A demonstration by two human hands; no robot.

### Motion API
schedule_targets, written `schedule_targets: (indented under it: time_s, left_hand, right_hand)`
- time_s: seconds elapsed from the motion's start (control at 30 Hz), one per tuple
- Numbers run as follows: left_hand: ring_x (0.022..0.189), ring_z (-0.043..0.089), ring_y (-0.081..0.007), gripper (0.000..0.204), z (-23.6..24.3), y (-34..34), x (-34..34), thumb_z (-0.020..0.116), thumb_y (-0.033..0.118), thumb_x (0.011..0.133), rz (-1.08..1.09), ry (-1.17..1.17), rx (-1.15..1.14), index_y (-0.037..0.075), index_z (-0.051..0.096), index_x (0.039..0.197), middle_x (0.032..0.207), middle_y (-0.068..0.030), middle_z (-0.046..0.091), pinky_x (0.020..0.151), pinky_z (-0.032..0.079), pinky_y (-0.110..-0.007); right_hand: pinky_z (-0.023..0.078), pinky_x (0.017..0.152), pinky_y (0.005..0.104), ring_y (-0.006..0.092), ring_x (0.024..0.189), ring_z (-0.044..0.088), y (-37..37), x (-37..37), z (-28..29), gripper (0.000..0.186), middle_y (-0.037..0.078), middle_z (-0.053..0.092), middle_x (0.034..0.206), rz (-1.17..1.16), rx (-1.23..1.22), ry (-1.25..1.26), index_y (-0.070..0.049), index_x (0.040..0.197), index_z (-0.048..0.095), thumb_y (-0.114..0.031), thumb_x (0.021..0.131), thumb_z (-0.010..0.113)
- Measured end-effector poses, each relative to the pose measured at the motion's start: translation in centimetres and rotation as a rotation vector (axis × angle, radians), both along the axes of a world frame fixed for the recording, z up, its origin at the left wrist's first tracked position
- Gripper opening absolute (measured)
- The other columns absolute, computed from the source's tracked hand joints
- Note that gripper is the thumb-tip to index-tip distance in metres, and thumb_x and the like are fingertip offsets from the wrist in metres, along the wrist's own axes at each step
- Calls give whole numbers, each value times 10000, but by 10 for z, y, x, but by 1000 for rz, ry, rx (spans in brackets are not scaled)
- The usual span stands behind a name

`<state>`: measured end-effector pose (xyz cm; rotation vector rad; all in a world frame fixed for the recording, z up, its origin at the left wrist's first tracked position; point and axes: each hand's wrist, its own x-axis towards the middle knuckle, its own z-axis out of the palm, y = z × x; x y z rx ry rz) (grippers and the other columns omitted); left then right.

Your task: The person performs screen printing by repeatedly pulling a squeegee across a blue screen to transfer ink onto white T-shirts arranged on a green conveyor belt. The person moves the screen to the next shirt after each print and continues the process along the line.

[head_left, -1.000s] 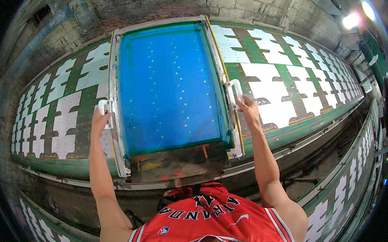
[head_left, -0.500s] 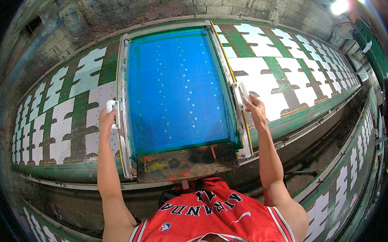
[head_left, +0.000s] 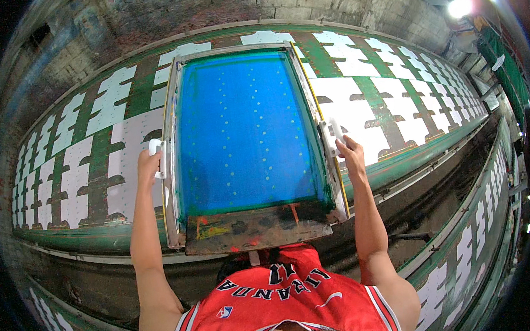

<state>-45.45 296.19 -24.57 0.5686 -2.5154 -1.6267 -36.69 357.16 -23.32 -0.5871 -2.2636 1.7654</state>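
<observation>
A screen-printing frame (head_left: pixel 173 196) with blue mesh (head_left: pixel 246 131) lies in front of me, over the long green table. Rows of small pale dots run along its mesh. My left hand (head_left: pixel 147 166) is closed around the white handle (head_left: pixel 156 148) on the left rail. On the opposite rail, my right hand (head_left: pixel 352 152) grips the lower part of another white handle (head_left: pixel 337 130). A dark, paint-stained board (head_left: pixel 256 228) forms the frame's near end, close to my red jersey. White cut pieces (head_left: pixel 351 114) with dotted surfaces lie flat on both sides; the frame covers whatever is beneath it.
The long green table (head_left: pixel 105 231) carries rows of white pieces left and right. A block wall (head_left: pixel 329 4) runs behind it. Behind me on the right, a second table (head_left: pixel 477 277) holds more white pieces. Bright lamps (head_left: pixel 460 6) shine at upper right.
The frame has come toward me and a little to the right, with both hands still on its handles. White pieces beyond its far edge now show.
</observation>
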Motion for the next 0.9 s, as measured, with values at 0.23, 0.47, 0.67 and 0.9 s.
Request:
schedule_targets:
  time_s: [0.23,0.47,0.67,0.9]
  left_hand:
    - [790,703,-313,306,-19,127,-24,777,88,733,-5,-14,-369,-48,610,951,880,-201,696,705,527,-425]
    - [786,669,-240,205,-64,303,-47,719,-1,742,36,-19,-257,-15,628,925,860,-124,682,694,511,-387]
    - [792,705,-325,134,-109,402,-34,633,15,835,158,-7,-241,-30,628,960,871,-193,697,709,536,-442]
    - [892,702,-398,191,-136,442,-23,644,139,885,236,-25,-424,-31,652,971,914,-250,706,778,515,-486]
  right_hand:
    - [532,879,349,270,1016,676,128,-51,-17,830,307,652,1218,16,77,9,158,1413,472,-399,866,753]
    - [518,929,350,289,1055,680,311,-99,-53,852,302,664,1219,70,94,-45,141,1419,480,-402,831,774]
    - [543,839,332,220,979,685,412,-104,-96,827,232,706,1157,151,52,-50,127,1416,495,-361,822,799]
    - [544,806,336,215,922,683,453,-95,-127,808,219,703,1125,153,-38,-30,146,1399,497,-373,848,780]
